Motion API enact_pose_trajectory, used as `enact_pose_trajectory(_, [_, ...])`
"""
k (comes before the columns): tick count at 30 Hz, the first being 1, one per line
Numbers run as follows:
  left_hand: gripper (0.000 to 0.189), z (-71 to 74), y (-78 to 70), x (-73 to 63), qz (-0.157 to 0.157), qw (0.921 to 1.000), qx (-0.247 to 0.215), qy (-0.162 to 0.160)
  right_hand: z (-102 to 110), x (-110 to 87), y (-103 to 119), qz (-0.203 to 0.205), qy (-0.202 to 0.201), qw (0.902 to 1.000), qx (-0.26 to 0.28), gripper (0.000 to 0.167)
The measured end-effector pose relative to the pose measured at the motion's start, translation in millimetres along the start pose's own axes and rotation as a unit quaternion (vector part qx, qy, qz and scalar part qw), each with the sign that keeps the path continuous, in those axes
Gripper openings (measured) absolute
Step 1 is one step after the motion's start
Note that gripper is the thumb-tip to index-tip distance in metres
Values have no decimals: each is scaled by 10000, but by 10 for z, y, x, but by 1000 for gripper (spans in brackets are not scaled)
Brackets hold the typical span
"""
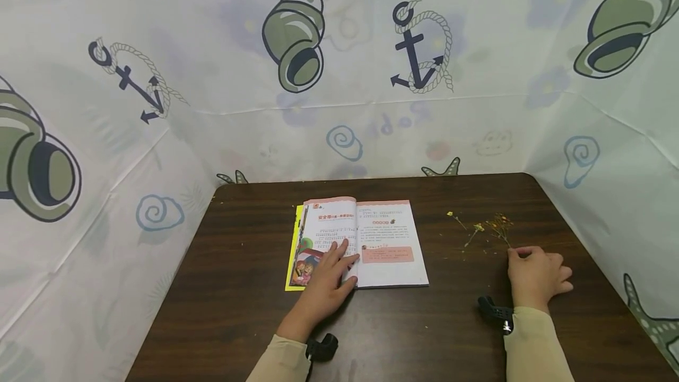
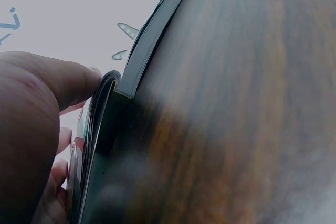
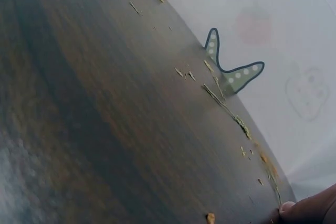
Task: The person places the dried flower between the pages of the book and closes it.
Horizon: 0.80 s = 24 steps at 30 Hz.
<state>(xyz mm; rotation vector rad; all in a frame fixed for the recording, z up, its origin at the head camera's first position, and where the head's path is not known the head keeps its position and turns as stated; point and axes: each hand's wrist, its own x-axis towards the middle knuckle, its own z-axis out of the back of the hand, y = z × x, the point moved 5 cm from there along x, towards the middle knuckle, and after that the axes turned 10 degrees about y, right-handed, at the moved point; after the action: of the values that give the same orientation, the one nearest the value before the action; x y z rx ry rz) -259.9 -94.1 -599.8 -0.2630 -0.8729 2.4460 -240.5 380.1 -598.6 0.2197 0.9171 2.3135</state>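
Observation:
An open book [image 1: 384,273] lies on the dark wooden table, its left page printed with a colourful picture. My left hand [image 1: 331,279] rests on the left page beside the middle fold, fingers spread. In the left wrist view, the thumb touches the book's lower edge [image 2: 107,85]. At the right, my right hand [image 1: 537,276] pinches the stem end of a small dried flower sprig [image 1: 500,227] between thumb and forefinger. Its yellow-orange heads point away from me. Another dried sprig with yellow flowers [image 1: 478,228] lies just left of it.
A thin stem with a yellow bud [image 1: 451,214] and several dry crumbs [image 3: 186,74] are scattered between book and right hand. Something yellow [image 1: 293,252] shows under the book's left side. White printed cloth [image 1: 366,75] hangs behind and beside the table [image 1: 239,311].

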Motion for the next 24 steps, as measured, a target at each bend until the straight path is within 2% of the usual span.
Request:
enact_pose_trajectory(10, [51, -4, 4, -4, 23, 10000, 43, -34, -20, 1, 13, 137, 237, 9995, -161, 42])
enact_pose_trajectory(20, [51, -9, -2, -6, -4, 10000, 49, -42, -36, 2, 1, 177, 286, 9994, -93, 43])
enact_pose_trajectory(24, [51, -10, -4, 0, 22, 10000, 72, -23, -36, 11, 29, 175, 483, 9986, -151, 41])
